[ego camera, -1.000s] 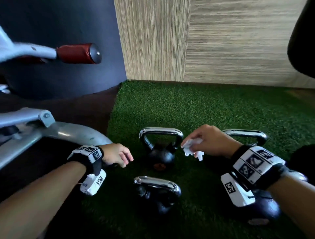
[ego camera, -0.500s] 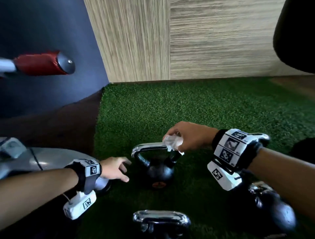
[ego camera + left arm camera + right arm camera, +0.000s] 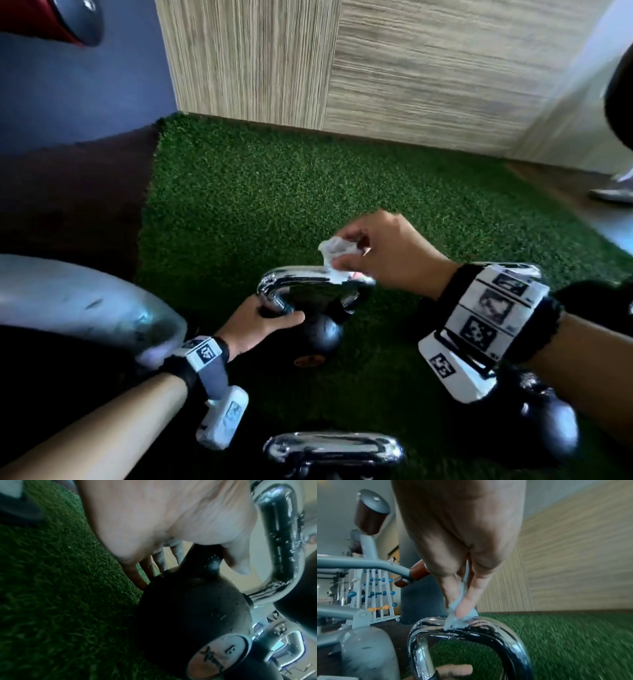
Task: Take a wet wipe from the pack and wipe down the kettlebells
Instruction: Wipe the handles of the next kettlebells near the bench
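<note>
A crumpled wipe (image 3: 337,255) is pinched between thumb and fingertips of the right hand (image 3: 383,255) and pressed onto the top bar of the chrome handle (image 3: 308,279) of the middle kettlebell (image 3: 318,330). In the right wrist view the wipe (image 3: 460,616) is seen bunched under the thumb, touching the handle (image 3: 471,630) near its crown, where droplets are visible. The left hand (image 3: 263,320) is wrapped around the left leg of the handle, just above the black ball, so the kettlebell is steadied on the turf (image 3: 274,192).

The step in hand is judged to be the wiping of this handle. It would be done well if the wipe were opened out a little, so that more cloth lies on the metal, and drawn along the bar and down both legs. The steadying grip should be shifted before the left leg is wiped.

Two more kettlebells are seen: one handle (image 3: 334,448) nearest the person and one ball (image 3: 544,431) under the right forearm. A grey machine frame (image 3: 78,301) lies to the left. No wipe pack is in view.
</note>
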`<state>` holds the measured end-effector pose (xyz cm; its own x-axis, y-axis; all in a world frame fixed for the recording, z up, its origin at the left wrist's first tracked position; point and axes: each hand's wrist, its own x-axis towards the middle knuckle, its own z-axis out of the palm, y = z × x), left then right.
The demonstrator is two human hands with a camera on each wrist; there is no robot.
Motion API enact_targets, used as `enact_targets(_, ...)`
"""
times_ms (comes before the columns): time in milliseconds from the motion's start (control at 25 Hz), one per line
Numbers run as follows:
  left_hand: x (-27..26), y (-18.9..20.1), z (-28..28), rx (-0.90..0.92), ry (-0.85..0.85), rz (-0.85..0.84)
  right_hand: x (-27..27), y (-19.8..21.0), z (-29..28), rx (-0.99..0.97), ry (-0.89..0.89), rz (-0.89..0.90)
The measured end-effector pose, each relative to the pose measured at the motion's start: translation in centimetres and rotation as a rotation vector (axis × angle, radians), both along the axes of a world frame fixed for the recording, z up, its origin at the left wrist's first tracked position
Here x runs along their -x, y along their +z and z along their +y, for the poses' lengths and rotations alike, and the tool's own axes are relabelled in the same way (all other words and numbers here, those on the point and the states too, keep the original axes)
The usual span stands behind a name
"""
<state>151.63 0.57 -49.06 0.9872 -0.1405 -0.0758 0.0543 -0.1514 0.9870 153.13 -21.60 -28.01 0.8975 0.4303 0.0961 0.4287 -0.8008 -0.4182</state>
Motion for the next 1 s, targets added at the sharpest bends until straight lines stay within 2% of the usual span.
enact_targets(200, 0.4, -1.5, -1.7, 0.115, 0.041, -0.050, 0.7, -2.3, 1.4, 0.069, 0.027, -0.034)
enact_targets(320, 0.7, -1.5, -1.9, 0.118, 0.048, -0.066, 0.9, -2.7, -1.0, 0.111, -0.080, -0.059)
enact_targets(440, 0.6, -1.2, -1.5, 0.105, 0.012, -0.055, 1.3, -3.0, -2.8, 0.085, -0.153, -0.053)
enact_targets(600, 0.7, -1.3, -1.3, 0.114, 0.003, -0.052, 2.1, -3.5, -1.8, 0.014, -0.091, -0.082)
enact_targets(800, 0.6, -1.3, -1.0, 0.104, -0.028, -0.028, 0.8, -4.3, -4.5, -0.028, -0.224, 0.083)
enact_targets(1000, 0.6, -1.2, -0.7, 0.065, -0.052, -0.016, -0.2, -5.7, -5.0, -0.157, -0.291, 0.237)
